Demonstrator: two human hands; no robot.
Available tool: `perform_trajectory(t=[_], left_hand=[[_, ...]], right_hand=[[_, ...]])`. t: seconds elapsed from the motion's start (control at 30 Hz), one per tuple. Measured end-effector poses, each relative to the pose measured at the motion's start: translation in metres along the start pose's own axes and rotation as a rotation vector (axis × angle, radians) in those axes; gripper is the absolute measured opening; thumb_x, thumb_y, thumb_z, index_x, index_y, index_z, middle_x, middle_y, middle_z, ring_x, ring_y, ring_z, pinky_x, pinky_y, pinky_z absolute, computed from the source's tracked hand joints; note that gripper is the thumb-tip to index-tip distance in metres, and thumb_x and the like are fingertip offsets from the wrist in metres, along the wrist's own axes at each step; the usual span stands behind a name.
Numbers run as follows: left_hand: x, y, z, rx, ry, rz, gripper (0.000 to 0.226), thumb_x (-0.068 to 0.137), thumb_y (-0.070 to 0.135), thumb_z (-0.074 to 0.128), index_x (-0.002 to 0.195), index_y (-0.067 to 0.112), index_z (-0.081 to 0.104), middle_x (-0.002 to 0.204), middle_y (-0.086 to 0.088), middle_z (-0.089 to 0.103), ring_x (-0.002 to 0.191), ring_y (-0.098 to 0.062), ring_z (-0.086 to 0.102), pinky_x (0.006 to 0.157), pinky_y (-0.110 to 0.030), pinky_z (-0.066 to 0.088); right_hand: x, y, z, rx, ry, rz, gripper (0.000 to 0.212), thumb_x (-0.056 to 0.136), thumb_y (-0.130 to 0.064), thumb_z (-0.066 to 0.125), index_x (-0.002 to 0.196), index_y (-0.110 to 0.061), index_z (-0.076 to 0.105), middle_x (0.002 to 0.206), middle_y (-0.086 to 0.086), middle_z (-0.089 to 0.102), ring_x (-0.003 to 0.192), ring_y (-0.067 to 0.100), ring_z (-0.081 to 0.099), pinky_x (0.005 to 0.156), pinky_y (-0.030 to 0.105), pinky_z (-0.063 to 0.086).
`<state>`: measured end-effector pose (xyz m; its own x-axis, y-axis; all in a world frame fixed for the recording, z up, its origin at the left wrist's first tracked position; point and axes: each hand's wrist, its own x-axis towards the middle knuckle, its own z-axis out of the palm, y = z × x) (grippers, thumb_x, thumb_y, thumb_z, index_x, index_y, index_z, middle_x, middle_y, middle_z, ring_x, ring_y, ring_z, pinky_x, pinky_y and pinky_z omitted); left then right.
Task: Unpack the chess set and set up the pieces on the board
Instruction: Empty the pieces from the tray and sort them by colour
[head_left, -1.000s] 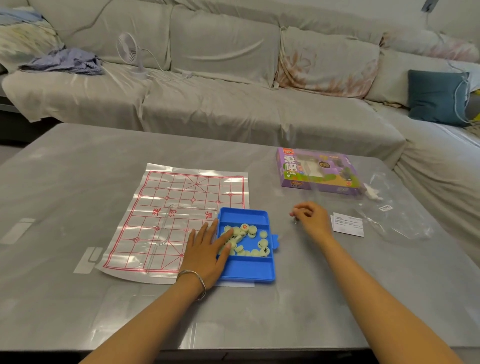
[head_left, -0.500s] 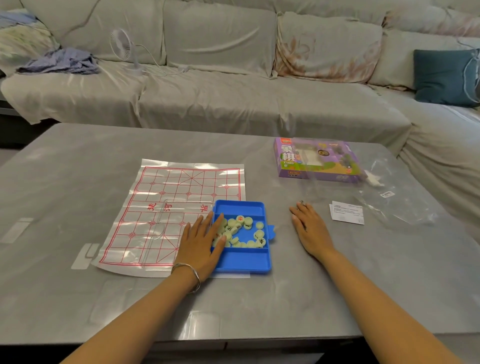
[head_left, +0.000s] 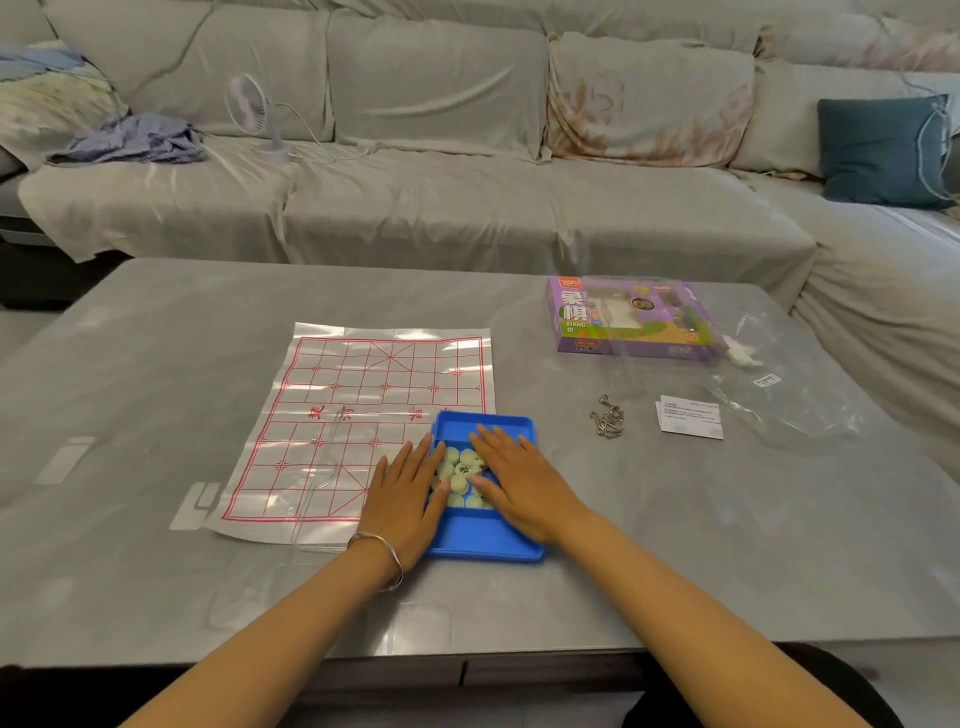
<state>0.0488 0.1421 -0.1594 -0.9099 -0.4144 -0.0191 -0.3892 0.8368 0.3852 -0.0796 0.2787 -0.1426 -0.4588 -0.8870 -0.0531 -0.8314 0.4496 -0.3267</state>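
A blue plastic tray (head_left: 483, 540) sits on the grey table, overlapping the near right corner of the plastic xiangqi board sheet (head_left: 358, 415) with its red grid. Several pale green round chess pieces (head_left: 460, 475) lie loose in the tray. My left hand (head_left: 408, 499) lies flat with straight fingers over the tray's left edge, fingertips touching the pieces. My right hand (head_left: 519, 480) lies flat over the tray's right half, fingers straight and covering some pieces. No piece stands on the board sheet.
The purple xiangqi box (head_left: 628, 322) stands at the far right, partly under a clear plastic bag (head_left: 779, 395). A white paper slip (head_left: 691, 415) and a small metal ring puzzle (head_left: 607, 418) lie right of the tray. A sofa runs behind the table.
My right hand moved left from the bare table onto the tray and now lies over the pieces, uncovering the metal puzzle. My left hand stayed at the tray's left edge.
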Motion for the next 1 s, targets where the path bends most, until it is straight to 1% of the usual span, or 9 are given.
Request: perform_trajectory(t=[0.07,0.13,0.23,0.33,0.43,0.5,0.63,0.8,1.0], left_hand=[[-0.002,-0.001,-0.001,-0.035,0.014,-0.008,0.105,0.06,0.078,-0.024,0.147,0.027,0.005,0.156,0.006,0.003,0.144,-0.014,0.002,0.114,-0.03,-0.006],[-0.004,0.0,-0.001,-0.054,0.029,-0.015,0.096,0.066,0.072,-0.016,0.147,0.026,0.006,0.156,0.005,0.005,0.144,-0.015,0.003,0.114,-0.03,-0.006],[-0.009,0.006,0.0,-0.072,0.035,-0.044,0.089,0.068,0.06,-0.015,0.147,0.025,0.007,0.156,0.005,0.005,0.144,-0.016,0.003,0.115,-0.032,-0.004],[-0.011,0.006,-0.003,-0.178,0.042,-0.068,0.074,0.081,0.054,-0.002,0.147,0.024,0.014,0.155,0.004,0.013,0.144,-0.015,0.008,0.116,-0.033,0.0],[-0.014,0.002,-0.01,-0.314,0.064,-0.069,0.066,0.085,0.046,0.012,0.145,0.019,0.024,0.151,-0.002,0.028,0.14,-0.018,0.023,0.116,-0.034,0.012],[-0.018,-0.003,-0.014,-0.339,0.038,-0.058,0.065,0.088,0.048,0.014,0.144,0.018,0.025,0.15,-0.002,0.029,0.139,-0.018,0.025,0.115,-0.031,0.018],[-0.023,-0.017,-0.017,-0.309,0.036,-0.035,0.048,0.099,0.038,0.021,0.144,0.021,0.024,0.151,0.0,0.027,0.139,-0.015,0.024,0.112,-0.025,0.017],[-0.024,-0.017,-0.015,-0.309,0.039,-0.036,0.051,0.097,0.041,0.019,0.144,0.022,0.026,0.151,0.001,0.028,0.139,-0.015,0.025,0.112,-0.025,0.018],[-0.024,-0.017,-0.013,-0.277,0.063,-0.037,0.044,0.101,0.03,0.025,0.144,0.022,0.025,0.151,0.002,0.026,0.139,-0.014,0.023,0.112,-0.023,0.016]], right_hand=[[-0.009,-0.005,0.003,0.016,-0.014,-0.037,0.056,0.1,-0.042,0.027,0.15,-0.022,0.01,0.158,-0.008,0.003,0.145,0.007,-0.002,0.114,0.022,-0.005],[-0.018,-0.013,0.001,0.093,-0.063,-0.063,0.053,0.101,-0.039,0.029,0.149,-0.022,0.015,0.157,-0.008,0.011,0.144,0.007,0.005,0.114,0.02,0.0],[-0.023,-0.019,-0.008,0.258,0.006,0.008,0.047,0.098,-0.035,0.04,0.142,-0.019,0.035,0.146,-0.004,0.038,0.134,0.013,0.035,0.109,0.023,0.027],[-0.015,-0.019,-0.014,0.143,0.111,0.08,0.047,0.093,-0.043,0.05,0.131,-0.016,0.045,0.128,0.0,0.05,0.116,0.016,0.047,0.095,0.027,0.04],[-0.005,-0.022,-0.007,0.05,0.103,0.124,0.056,0.086,-0.054,0.054,0.127,-0.016,0.047,0.121,0.0,0.05,0.111,0.017,0.045,0.092,0.027,0.039],[-0.001,-0.027,-0.001,0.052,0.108,0.138,0.059,0.084,-0.058,0.053,0.126,-0.018,0.047,0.12,0.0,0.049,0.11,0.017,0.044,0.092,0.028,0.038],[0.005,-0.036,0.0,0.085,0.117,0.156,0.054,0.085,-0.057,0.053,0.121,-0.017,0.047,0.115,0.0,0.05,0.103,0.016,0.045,0.088,0.027,0.037],[0.003,-0.036,0.01,0.05,0.2,0.149,0.048,0.086,-0.057,0.051,0.114,-0.019,0.049,0.112,-0.003,0.049,0.1,0.014,0.045,0.091,0.028,0.036],[-0.001,-0.041,0.012,0.13,0.239,0.165,0.042,0.088,-0.048,0.054,0.114,-0.016,0.048,0.113,-0.001,0.049,0.092,0.008,0.041,0.084,0.023,0.036]])
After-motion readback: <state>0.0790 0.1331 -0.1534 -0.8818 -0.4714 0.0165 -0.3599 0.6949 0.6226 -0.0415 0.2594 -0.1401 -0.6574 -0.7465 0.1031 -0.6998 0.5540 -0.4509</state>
